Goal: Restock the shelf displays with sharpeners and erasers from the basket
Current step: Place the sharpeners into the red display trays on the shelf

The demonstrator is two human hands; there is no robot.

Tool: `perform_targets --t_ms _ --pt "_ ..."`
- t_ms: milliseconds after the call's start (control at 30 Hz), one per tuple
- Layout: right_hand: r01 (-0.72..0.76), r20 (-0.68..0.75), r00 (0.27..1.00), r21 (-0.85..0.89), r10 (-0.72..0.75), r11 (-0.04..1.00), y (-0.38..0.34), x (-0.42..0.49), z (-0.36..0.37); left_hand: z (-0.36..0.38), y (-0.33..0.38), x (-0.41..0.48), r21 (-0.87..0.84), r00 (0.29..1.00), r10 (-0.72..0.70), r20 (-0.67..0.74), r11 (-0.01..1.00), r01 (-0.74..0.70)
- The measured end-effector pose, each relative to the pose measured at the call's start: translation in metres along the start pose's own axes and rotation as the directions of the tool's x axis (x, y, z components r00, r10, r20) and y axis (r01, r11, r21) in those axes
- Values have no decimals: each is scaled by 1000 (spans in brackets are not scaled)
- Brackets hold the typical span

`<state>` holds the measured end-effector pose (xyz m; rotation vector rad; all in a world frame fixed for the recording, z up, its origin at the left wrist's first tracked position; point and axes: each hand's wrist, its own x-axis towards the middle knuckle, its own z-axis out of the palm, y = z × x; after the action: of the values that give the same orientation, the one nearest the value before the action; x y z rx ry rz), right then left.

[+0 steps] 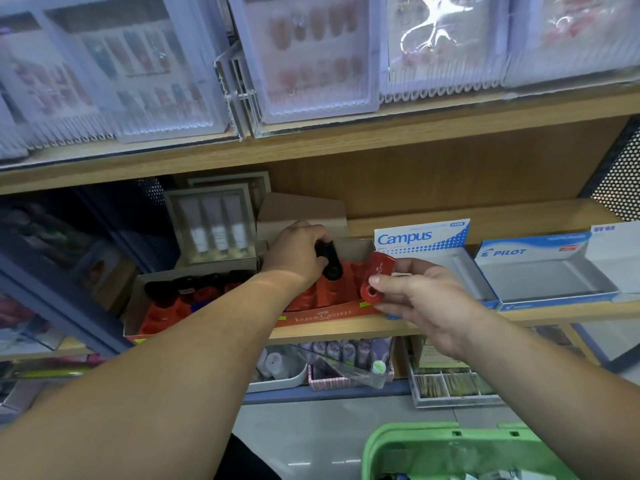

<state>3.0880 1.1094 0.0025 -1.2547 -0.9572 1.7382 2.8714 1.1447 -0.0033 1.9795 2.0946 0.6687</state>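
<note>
Black sharpener gripped in left hand, fingers curled round it, over slots of red Faber-Castell tray on shelf. Red sharpener pinched in right hand at tray's right end. Green basket below, bottom right.

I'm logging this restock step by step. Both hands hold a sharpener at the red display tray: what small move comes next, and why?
Probably lower the black oval sharpener in the left hand into the red moulded display tray: it hangs right above bare slots there. The right hand pinches the red plastic sharpener at the tray's right end, so that one likely follows.
</note>
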Motion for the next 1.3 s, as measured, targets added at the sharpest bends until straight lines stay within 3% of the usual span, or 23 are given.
perform_targets --t_ms 267,433,567,767,867,1033,1200,1300 --pt "37 -3 999 17 -37 999 -1 -2 2 -1 5 -3 -12 999 17 34 1000 -17" --pt "66 -11 998 -125 -68 990 1 -4 3 -7 6 -5 -5 995 28 98 1000 -28" --pt "122 -29 991 -199 -130 972 2 -5 8 -32 -3 -16 8 998 40 49 999 -41" --pt "210 54 978 -253 -203 945 2 -5 44 -71 -39 -39 72 996 -78 42 995 75" --pt "221 59 975 -381 -214 898 7 3 71 -78 -54 -47 70 983 -175 51 983 171" --pt "113 -89 982 -417 -165 902 11 26 94 -77 -64 -49 -22 947 -276 164 959 283" --pt "136 -16 985 -541 -173 830 18 46 91 -73 -66 -46 -31 933 -265 243 959 280" --pt "185 46 976 -686 -212 704 25 58 90 -73 -67 -45 -56 933 -261 247 958 283"
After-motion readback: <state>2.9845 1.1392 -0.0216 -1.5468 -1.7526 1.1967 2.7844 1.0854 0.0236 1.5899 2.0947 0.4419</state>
